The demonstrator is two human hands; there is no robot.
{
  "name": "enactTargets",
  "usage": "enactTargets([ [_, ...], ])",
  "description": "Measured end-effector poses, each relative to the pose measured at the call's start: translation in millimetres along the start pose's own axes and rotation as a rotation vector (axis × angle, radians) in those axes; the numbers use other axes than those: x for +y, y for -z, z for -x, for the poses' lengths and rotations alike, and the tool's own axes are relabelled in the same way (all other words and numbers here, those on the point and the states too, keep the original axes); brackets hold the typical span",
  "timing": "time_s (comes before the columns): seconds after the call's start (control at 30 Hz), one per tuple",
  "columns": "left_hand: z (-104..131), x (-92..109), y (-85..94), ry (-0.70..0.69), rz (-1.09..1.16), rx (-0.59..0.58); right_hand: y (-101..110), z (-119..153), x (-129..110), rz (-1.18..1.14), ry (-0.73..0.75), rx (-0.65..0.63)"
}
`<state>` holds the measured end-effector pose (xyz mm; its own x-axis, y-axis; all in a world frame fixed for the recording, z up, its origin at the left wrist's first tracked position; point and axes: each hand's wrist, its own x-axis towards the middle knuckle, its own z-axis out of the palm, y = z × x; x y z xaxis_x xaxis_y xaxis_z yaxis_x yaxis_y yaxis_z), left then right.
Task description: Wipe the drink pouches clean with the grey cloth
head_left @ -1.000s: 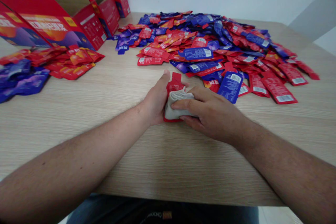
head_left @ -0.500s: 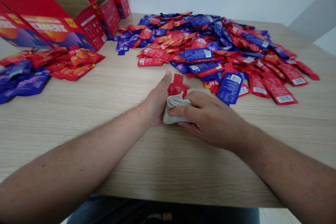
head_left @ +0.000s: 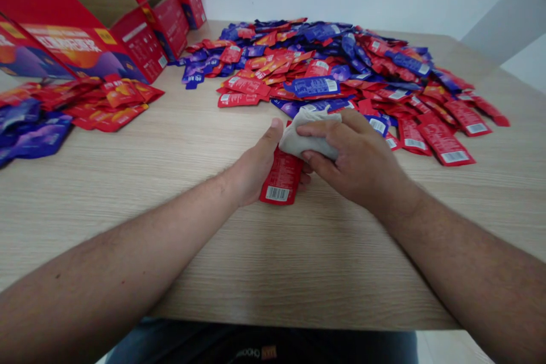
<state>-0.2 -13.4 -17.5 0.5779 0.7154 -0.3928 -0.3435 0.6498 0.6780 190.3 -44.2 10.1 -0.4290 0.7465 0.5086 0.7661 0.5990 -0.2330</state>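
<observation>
A red sachet with a barcode at its lower end lies in my left hand, whose fingers reach beneath it and show at its right side, with the thumb along the left edge. My right hand grips a folded whitish cloth and presses it on the sachet's upper part, which it hides. Just beyond both hands is a large heap of red and blue sachets.
Open red boxes stand at the back left of the wooden table. In front of them lie piles of red sachets and blue sachets. A white wall rises behind the table.
My right hand has moved the cloth away from me, from the sachet's lower part to its upper end, so the barcode now shows. The view has shifted slightly.
</observation>
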Motion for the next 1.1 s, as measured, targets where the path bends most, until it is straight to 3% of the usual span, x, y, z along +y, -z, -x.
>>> enactTargets([
  [0.2, 3, 1, -3.5, -0.065, -0.008, 0.003, 2, 0, -3, -0.022, 0.049, -0.091],
  [0.37, 3, 6, -4.8, -0.001, -0.088, 0.074, 0, -2, 8, -0.018, -0.029, -0.024],
  [0.53, -3, 4, -10.8, -0.187, -0.025, 0.242, -5, 0, 9, -0.077, 0.068, -0.087],
  [0.73, -10, 2, -4.7, -0.314, -0.132, 0.32, -5, 1, 14, -0.064, 0.056, -0.095],
  [0.9, -7, 12, -6.5, -0.234, -0.105, 0.299, -6, 2, 13, -0.11, 0.067, -0.104],
  [1.1, -4, 26, -3.7, -0.023, -0.029, 0.224, -11, 2, 12, -0.277, 0.172, -0.303],
])
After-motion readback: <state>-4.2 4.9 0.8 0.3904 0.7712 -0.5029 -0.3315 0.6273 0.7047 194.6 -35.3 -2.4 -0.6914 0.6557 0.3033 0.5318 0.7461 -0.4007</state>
